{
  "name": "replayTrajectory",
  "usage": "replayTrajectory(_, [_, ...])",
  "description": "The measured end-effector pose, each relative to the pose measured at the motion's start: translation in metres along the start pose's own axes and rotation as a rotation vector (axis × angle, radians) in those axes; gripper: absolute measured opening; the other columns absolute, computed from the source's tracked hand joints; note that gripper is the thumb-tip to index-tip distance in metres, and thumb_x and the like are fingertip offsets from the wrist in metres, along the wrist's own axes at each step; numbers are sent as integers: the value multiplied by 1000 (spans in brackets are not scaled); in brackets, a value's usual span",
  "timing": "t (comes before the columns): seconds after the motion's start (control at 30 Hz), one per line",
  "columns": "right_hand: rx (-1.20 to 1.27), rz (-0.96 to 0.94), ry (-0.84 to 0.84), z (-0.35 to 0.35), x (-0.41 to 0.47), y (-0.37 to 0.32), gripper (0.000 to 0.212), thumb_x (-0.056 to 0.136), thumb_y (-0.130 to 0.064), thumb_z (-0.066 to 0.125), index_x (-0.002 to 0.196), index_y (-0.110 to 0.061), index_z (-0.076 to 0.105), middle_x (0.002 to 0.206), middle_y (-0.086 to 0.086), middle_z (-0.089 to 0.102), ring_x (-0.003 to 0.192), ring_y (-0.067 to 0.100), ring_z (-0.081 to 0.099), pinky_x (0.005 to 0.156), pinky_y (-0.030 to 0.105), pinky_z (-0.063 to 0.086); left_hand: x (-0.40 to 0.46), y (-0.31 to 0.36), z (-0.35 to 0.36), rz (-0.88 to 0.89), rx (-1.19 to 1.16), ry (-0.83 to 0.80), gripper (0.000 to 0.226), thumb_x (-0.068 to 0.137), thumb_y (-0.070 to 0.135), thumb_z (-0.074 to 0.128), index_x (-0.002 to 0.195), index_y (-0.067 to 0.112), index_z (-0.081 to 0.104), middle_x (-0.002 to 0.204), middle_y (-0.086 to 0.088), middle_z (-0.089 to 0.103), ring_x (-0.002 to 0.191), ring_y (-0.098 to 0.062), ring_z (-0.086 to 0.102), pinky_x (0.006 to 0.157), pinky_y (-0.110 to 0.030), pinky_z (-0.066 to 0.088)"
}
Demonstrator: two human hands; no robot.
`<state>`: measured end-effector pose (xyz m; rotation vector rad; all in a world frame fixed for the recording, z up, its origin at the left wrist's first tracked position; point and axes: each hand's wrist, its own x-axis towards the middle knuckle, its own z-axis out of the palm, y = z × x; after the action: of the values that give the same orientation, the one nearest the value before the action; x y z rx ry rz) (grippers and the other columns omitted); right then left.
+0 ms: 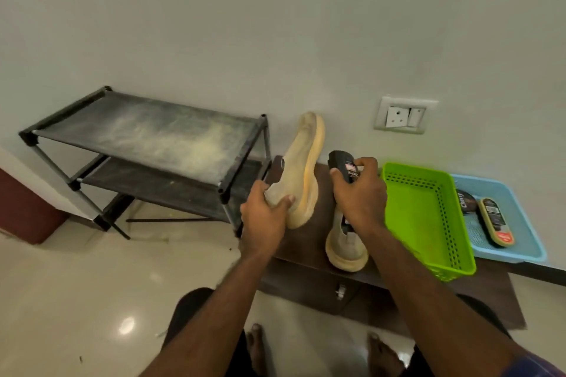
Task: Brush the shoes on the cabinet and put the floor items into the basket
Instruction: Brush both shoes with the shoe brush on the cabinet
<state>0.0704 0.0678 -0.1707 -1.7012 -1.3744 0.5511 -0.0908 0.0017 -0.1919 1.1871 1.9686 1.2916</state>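
Note:
My left hand grips a tan boot by its ankle end and holds it lifted, toe pointing away toward the wall, sole to the right. My right hand is closed around a black shoe-polish bottle with a label, held just right of that boot. A second tan boot stands on the dark brown cabinet below my right wrist. A green perforated basket sits on the cabinet to the right, with nothing visible inside.
A light blue tray beside the basket holds a shoe brush and a round polish tin. A dusty black two-tier rack stands left of the cabinet. A wall socket is above. My bare feet rest on the glossy floor.

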Motion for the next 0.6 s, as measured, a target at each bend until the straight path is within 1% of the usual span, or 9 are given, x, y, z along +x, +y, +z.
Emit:
replayTrajectory(0.1, [-12, -37, -110, -3, -15, 21, 53, 81, -48, 73, 123, -24, 52, 109, 4, 70, 98, 26, 66, 80, 37, 54, -13, -38, 21, -104, 25, -65, 36, 68, 62, 74, 86, 40, 53, 87, 11, 63, 87, -21, 69, 64, -48, 62])
replayTrajectory(0.17, [-6, -100, -208, 4, -32, 30, 51, 82, -45, 74, 125, -28, 52, 111, -1, 71, 96, 20, 66, 76, 28, 50, -19, -44, 26, -108, 15, -76, 28, 79, 49, 76, 85, 30, 56, 81, 10, 64, 80, -15, 67, 65, -28, 59])
replayTrajectory(0.2, [-4, -134, -252, 10, -39, 34, 51, 83, -44, 73, 127, -29, 51, 113, -4, 70, 97, 17, 66, 75, 24, 47, -20, -45, 28, -90, 17, -74, 23, 87, 40, 73, 83, 25, 56, 77, 9, 62, 76, -13, 63, 62, -19, 52])
replayTrajectory(0.23, [-10, -174, -280, 14, -46, 36, 51, 84, -44, 72, 129, -30, 51, 115, -6, 68, 100, 15, 64, 77, 23, 46, -19, -45, 29, -68, 18, -72, 23, 93, 35, 68, 79, 22, 55, 73, 8, 60, 72, -12, 59, 59, -21, 47])
replayTrajectory(0.27, [-36, -215, -298, 18, -52, 39, 53, 85, -45, 71, 131, -31, 50, 118, -7, 66, 103, 14, 63, 79, 24, 47, -17, -48, 29, -59, 12, -77, 28, 97, 33, 63, 74, 20, 52, 69, 6, 58, 68, -13, 56, 59, -29, 47])
replayTrajectory(0.37, [-137, -352, -314, 27, -72, 43, 56, 87, -48, 66, 136, -30, 47, 122, -2, 63, 107, 17, 58, 88, 32, 50, -11, -59, 30, -77, -20, -89, 33, 99, 32, 52, 73, 12, 55, 68, -3, 60, 69, -24, 58, 68, -49, 53])
replayTrajectory(0.47, [-286, -443, -310, 38, -85, 39, 55, 87, -47, 62, 136, -29, 46, 120, 3, 63, 105, 26, 59, 85, 40, 52, -10, -67, 34, -109, -26, -85, 30, 96, 30, 47, 77, 12, 61, 70, -2, 64, 71, -23, 61, 70, -49, 54])
replayTrajectory(0.53, [-333, -402, -281, 45, -79, 37, 51, 88, -48, 59, 133, -29, 46, 115, 6, 62, 102, 28, 58, 82, 39, 50, -10, -66, 36, -69, -23, -96, 34, 101, 24, 51, 70, 9, 52, 62, 3, 54, 60, -14, 50, 63, -45, 47])
replayTrajectory(0.6, [-355, -360, -230, 54, -68, 36, 47, 89, -48, 57, 129, -27, 48, 111, 8, 60, 99, 28, 57, 81, 38, 47, -9, -62, 36, -17, -3, -109, 38, 104, 18, 53, 66, 15, 45, 59, 8, 46, 56, -7, 41, 59, -33, 38])
